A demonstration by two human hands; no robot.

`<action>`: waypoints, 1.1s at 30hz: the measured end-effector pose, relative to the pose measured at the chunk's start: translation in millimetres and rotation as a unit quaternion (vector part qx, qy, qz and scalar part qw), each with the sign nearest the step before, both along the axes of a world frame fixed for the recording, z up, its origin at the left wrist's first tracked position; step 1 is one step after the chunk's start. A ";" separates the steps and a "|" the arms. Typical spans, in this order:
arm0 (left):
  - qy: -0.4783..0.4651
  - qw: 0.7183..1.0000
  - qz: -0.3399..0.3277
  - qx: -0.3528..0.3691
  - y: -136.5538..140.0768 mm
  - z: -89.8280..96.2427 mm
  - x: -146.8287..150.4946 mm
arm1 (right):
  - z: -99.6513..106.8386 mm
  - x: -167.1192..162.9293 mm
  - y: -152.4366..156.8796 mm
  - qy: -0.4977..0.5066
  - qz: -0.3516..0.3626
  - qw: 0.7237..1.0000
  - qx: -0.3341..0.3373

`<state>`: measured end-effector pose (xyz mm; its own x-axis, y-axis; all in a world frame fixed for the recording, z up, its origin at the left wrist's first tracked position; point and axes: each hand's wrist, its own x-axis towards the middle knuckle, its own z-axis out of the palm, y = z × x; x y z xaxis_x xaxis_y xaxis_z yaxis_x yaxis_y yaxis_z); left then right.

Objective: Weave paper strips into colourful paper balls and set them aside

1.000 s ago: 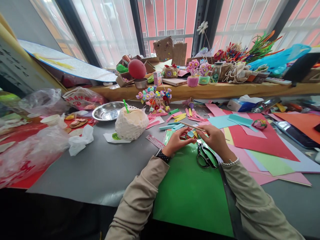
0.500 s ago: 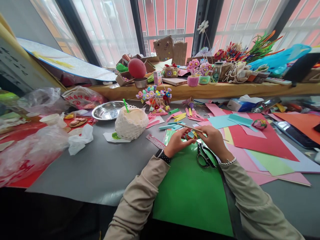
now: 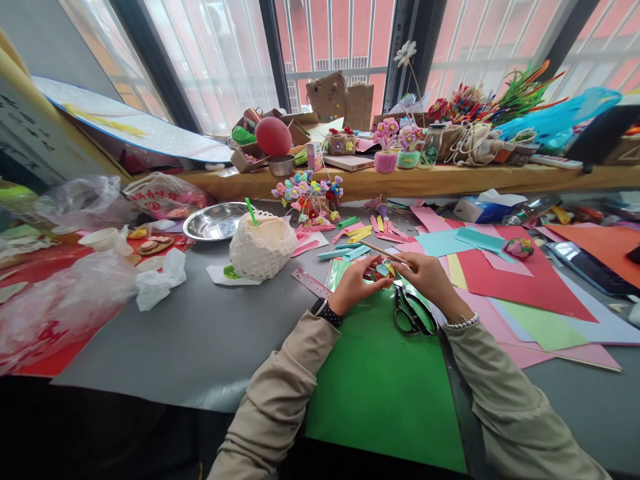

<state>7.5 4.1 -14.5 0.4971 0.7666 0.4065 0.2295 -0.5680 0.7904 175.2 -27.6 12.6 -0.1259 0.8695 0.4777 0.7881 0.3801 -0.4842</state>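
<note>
I read left to right: the foam-netted drink (image 3: 263,247) sits well left of the work, probably parked there to keep the paper dry. Left hand (image 3: 353,287) is curled round a small multicoloured paper piece (image 3: 385,269) over the far part of the green sheet (image 3: 380,387), I'd say to steady it; fingers hide most of it. Right hand (image 3: 425,273) pinches a thin stick (image 3: 381,251), slanting far-left; can't tell if it touches the piece. Scissors (image 3: 414,313) lie just nearer than the hands, handles toward me, likely for easy pickup. Edges: pink ruler (image 3: 311,283) just beside left hand, cut strips (image 3: 360,234) crowding the far side, loose coloured sheets (image 3: 530,280) hemming the right. Most room: grey table (image 3: 200,327) left of the left sleeve (image 3: 280,380), plus the green sheet's near half.
</note>
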 end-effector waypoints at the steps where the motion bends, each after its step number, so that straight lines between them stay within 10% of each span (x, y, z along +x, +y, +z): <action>1: 0.003 1.000 -0.002 -0.003 0.0 0.0 -0.1 | -0.1 0.3 0.4 -0.001 0.000 1.000 0.000; 15: -0.005 0.999 -0.004 -0.053 0.2 2.2 0.5 | -1.7 -12.7 -6.5 -0.129 -0.059 0.986 0.088; 23: -0.002 0.999 0.011 -0.032 -0.5 2.3 0.4 | 0.4 -6.4 2.1 -0.015 -0.023 1.000 0.001; 33: -0.177 0.939 0.000 -0.294 8.6 13.0 -8.4 | 5.5 -5.5 -2.2 0.071 0.051 0.996 -0.006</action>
